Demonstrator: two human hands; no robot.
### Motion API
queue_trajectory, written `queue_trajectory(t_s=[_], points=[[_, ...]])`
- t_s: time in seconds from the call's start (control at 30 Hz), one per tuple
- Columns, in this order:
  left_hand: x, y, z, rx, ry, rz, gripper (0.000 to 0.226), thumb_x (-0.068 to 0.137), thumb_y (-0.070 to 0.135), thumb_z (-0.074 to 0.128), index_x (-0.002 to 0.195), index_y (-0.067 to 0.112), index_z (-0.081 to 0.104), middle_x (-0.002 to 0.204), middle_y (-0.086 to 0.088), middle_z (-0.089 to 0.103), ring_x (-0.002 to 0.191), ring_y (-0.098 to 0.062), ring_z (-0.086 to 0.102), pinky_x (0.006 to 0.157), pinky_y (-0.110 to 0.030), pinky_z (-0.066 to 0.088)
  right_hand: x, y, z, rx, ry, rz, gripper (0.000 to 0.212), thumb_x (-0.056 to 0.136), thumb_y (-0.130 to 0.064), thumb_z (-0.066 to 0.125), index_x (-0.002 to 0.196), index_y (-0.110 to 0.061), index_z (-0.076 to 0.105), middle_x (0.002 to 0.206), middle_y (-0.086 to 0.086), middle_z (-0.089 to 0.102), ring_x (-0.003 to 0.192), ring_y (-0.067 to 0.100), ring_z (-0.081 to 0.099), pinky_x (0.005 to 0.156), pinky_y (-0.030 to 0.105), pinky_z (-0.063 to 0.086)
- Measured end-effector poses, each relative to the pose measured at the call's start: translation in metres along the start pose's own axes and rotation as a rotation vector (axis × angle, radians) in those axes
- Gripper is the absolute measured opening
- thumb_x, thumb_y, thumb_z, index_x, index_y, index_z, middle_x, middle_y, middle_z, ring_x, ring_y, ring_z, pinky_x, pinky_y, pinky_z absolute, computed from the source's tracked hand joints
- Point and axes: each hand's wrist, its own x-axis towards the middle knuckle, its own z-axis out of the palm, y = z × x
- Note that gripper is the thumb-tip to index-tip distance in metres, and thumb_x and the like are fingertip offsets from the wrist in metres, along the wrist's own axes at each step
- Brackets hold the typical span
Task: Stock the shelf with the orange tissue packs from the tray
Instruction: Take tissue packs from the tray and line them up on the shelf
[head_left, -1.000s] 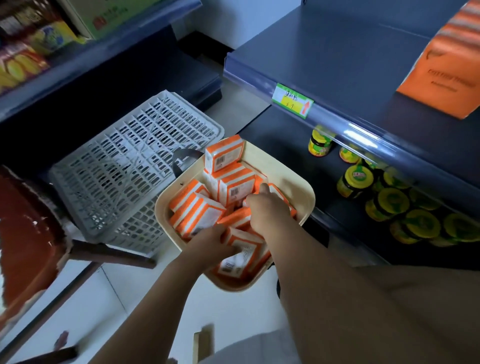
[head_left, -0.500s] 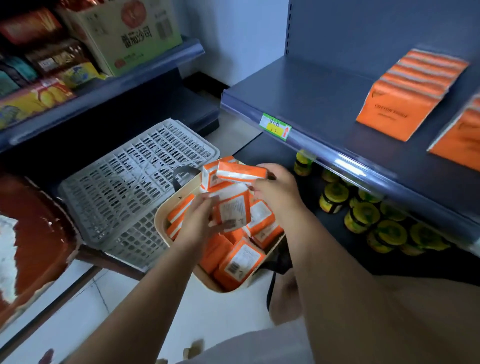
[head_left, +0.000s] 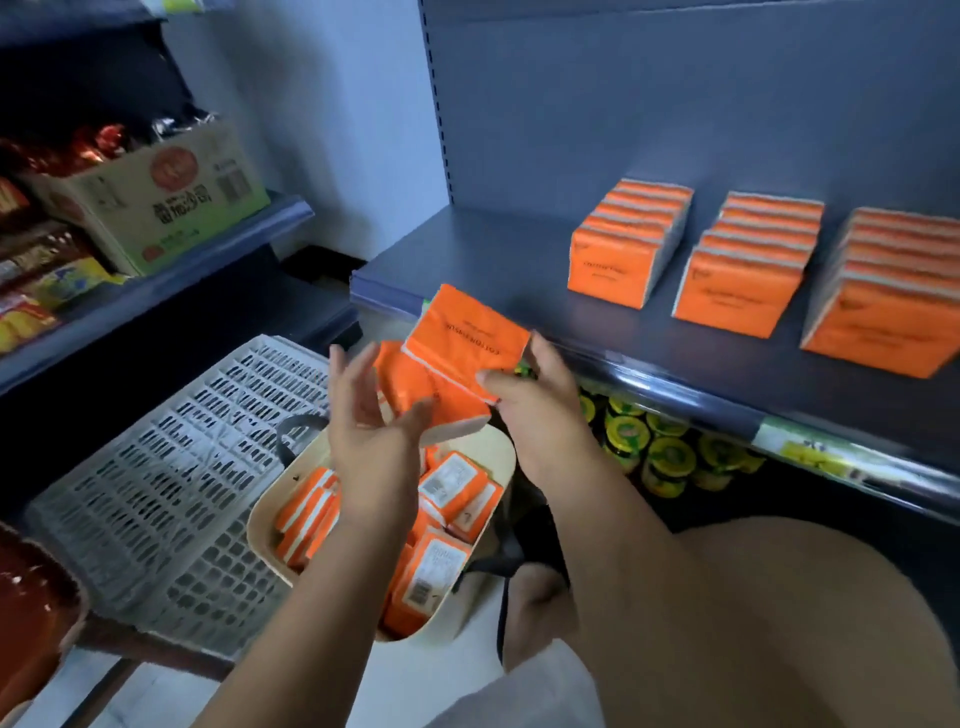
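I hold a small stack of orange tissue packs above the beige tray, just in front of the dark shelf's front edge. My right hand grips the stack's right end, thumb on the top pack. My left hand cups the left side with fingers spread and its thumb under the lower pack. Several more orange packs lie loose in the tray. On the shelf stand three rows of orange packs; the shelf's left part is bare.
A grey slotted plastic crate lies left of the tray. Jars with yellow-green lids fill the lower shelf under the price rail. A cardboard box and snack bags sit on the left rack. My foot is beside the tray.
Both hands have lifted packs out of the tray and brought them together, rising toward the shelf edge. My view has tilted up, bringing the rows on the shelf into sight.
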Motion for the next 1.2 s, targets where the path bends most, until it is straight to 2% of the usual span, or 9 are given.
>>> queue_trajectory(t_s=[0.07, 0.17, 0.47, 0.6, 0.7, 0.83, 1.03, 1.13, 1.2], points=[[0.006, 0.006, 0.013, -0.213, 0.037, -0.182, 0.064, 0.083, -0.018, 0.065, 0.132, 0.023, 0.063, 0.135, 0.002, 0.068, 0.115, -0.021, 0.069, 0.080, -0.037, 0.063, -0.009, -0.012, -0.005, 0.092, 0.001, -0.028, 0.046, 0.079, -0.004, 0.075, 0.122, -0.015, 0.067, 0.123, 0.010, 0.073, 0.113, 0.029, 0.072, 0.098, 0.050, 0.056], [0.014, 0.015, 0.029, -0.349, -0.169, -0.391, 0.052, 0.084, -0.002, 0.064, 0.135, 0.001, 0.059, 0.124, -0.022, 0.065, 0.107, -0.032, 0.067, 0.104, -0.046, 0.055, -0.022, -0.036, -0.018, 0.241, -0.035, -0.048, 0.036, 0.090, 0.010, 0.064, 0.124, -0.004, 0.064, 0.123, 0.019, 0.072, 0.110, 0.032, 0.071, 0.096, 0.048, 0.055], [-0.014, 0.051, 0.136, -0.536, -0.615, -0.499, 0.044, 0.093, 0.004, 0.044, 0.133, 0.005, 0.064, 0.126, -0.018, 0.067, 0.115, -0.032, 0.065, 0.110, -0.048, 0.045, -0.065, -0.115, -0.085, 0.239, 0.156, -0.366, 0.064, 0.082, 0.006, 0.072, 0.139, -0.017, 0.055, 0.129, 0.008, 0.071, 0.123, 0.027, 0.067, 0.107, 0.055, 0.052], [-0.047, 0.060, 0.207, -0.519, -0.872, -0.519, 0.052, 0.093, -0.001, 0.044, 0.144, -0.001, 0.055, 0.139, -0.021, 0.061, 0.130, -0.034, 0.058, 0.120, -0.049, 0.039, -0.094, -0.167, -0.161, 0.038, 0.296, -0.427, 0.064, 0.080, 0.006, 0.077, 0.133, -0.021, 0.054, 0.126, 0.014, 0.070, 0.115, 0.025, 0.071, 0.100, 0.052, 0.057], [-0.074, 0.067, 0.260, -0.460, -1.006, -0.557, 0.044, 0.093, -0.007, 0.043, 0.129, 0.002, 0.066, 0.119, -0.014, 0.071, 0.113, -0.025, 0.068, 0.107, -0.040, 0.051, -0.105, -0.204, -0.218, -0.031, 0.358, -0.416, 0.059, 0.075, 0.001, 0.081, 0.121, -0.020, 0.051, 0.116, 0.010, 0.073, 0.103, 0.021, 0.076, 0.084, 0.043, 0.063], [-0.097, 0.067, 0.320, -0.331, -1.106, -0.539, 0.035, 0.090, -0.009, 0.046, 0.113, 0.004, 0.069, 0.096, -0.008, 0.073, 0.090, -0.020, 0.071, 0.093, -0.038, 0.055, -0.118, -0.235, -0.281, -0.406, 0.523, -0.317, 0.079, 0.055, -0.034, 0.093, 0.122, -0.016, 0.054, 0.114, 0.007, 0.074, 0.093, 0.019, 0.076, 0.069, 0.033, 0.059], [-0.127, 0.033, 0.358, -0.068, -1.181, -0.394, 0.041, 0.075, -0.010, 0.059, 0.108, 0.005, 0.077, 0.095, -0.010, 0.077, 0.085, -0.020, 0.072, 0.079, -0.033, 0.055, -0.140, -0.224, -0.344, -0.870, 0.561, -0.139, 0.062, 0.057, -0.036, 0.100, 0.110, -0.024, 0.071, 0.099, -0.012, 0.077, 0.092, 0.003, 0.072, 0.093, 0.040, 0.059], [-0.133, 0.026, 0.362, 0.023, -1.273, -0.354, 0.049, 0.060, -0.004, 0.065, 0.104, 0.011, 0.080, 0.097, -0.008, 0.080, 0.087, -0.019, 0.074, 0.078, -0.031, 0.054, -0.139, -0.214, -0.355, -1.029, 0.548, -0.220, 0.093, 0.045, -0.043, 0.100, 0.129, -0.034, 0.062, 0.117, -0.013, 0.072, 0.110, 0.004, 0.067, 0.100, 0.040, 0.056], [-0.133, 0.026, 0.366, 0.062, -1.309, -0.349, 0.045, 0.068, -0.009, 0.067, 0.102, 0.016, 0.082, 0.097, -0.007, 0.080, 0.088, -0.019, 0.074, 0.082, -0.035, 0.054, -0.140, -0.213, -0.357, -1.114, 0.618, -0.325, 0.130, 0.039, -0.050, 0.097, 0.152, -0.042, 0.034, 0.145, -0.006, 0.052, 0.135, 0.010, 0.048, 0.114, 0.034, 0.041]])
